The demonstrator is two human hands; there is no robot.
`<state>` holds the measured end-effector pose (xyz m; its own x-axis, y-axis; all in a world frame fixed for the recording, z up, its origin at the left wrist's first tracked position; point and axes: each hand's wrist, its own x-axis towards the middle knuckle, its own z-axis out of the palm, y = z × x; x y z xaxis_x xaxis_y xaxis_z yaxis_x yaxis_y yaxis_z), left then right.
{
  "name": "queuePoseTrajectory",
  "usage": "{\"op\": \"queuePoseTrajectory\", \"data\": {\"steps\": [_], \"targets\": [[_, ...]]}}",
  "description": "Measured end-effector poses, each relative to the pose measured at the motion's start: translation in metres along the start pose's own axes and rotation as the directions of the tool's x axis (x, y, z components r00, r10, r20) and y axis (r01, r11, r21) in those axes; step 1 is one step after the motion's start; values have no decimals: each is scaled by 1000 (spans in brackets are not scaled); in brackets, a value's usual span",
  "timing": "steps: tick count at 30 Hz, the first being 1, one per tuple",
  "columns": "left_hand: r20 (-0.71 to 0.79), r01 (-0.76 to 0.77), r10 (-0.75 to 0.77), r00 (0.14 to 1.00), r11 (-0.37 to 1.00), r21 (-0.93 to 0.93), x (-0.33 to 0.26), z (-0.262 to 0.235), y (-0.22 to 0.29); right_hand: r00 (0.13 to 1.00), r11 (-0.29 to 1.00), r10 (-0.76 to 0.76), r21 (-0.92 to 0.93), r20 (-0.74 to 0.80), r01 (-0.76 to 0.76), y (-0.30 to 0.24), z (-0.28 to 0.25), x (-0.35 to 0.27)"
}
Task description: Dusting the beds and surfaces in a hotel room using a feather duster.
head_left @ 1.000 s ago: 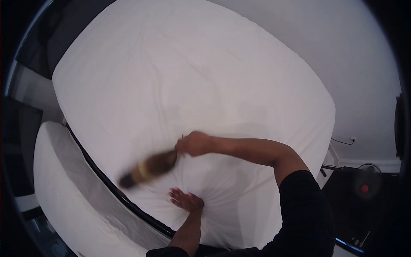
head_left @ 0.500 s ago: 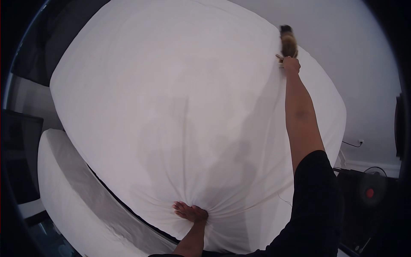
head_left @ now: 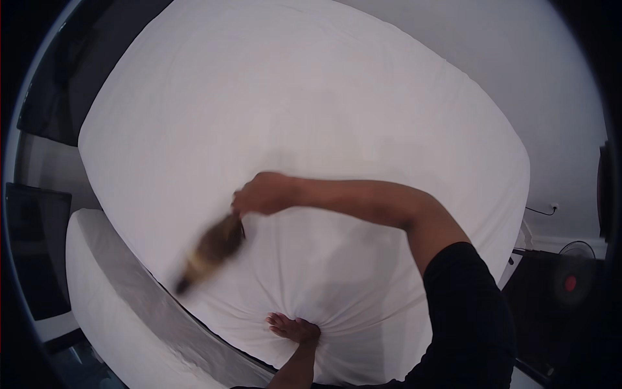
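Observation:
A large bed covered by a white fitted sheet (head_left: 363, 110) spreads out in front of me. Above its left part, my right hand (head_left: 267, 193) is closed round one end of a brown duster (head_left: 212, 249). The duster is smeared by motion and points toward the lower left; its tip is dark, and I cannot make out whether it touches the sheet. Closer to me, my left hand (head_left: 294, 328) presses down on the bed with its fingers spread. Creases in the sheet fan out from beneath it.
A second white-covered mattress (head_left: 116, 305) lies along the left side, a dark gap between the two. Beyond the bed's right edge is a pale wall (head_left: 557, 123) with a plugged-in cable (head_left: 544, 212). A fan (head_left: 571, 279) with a red centre stands at the right.
My right hand has swept the duster from the far right edge of the bed to its left part, bending my elbow. The left hand stays pressed on the sheet.

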<state>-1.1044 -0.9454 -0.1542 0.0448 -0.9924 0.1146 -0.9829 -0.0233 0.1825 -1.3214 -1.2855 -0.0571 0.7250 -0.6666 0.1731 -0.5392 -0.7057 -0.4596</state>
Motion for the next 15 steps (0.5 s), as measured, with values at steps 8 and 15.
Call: {"op": "queuePoseTrajectory", "data": {"steps": [8, 15], "targets": [[-16, -2, 1, 1000, 999, -47, -2, 3, -4, 678, 674, 653, -149, -336, -723, 179, -66, -72], [-37, -7, 4, 999, 996, -91, -2, 5, -8, -629, -71, 661, 801, -408, -594, 199, -165, -300]]}}
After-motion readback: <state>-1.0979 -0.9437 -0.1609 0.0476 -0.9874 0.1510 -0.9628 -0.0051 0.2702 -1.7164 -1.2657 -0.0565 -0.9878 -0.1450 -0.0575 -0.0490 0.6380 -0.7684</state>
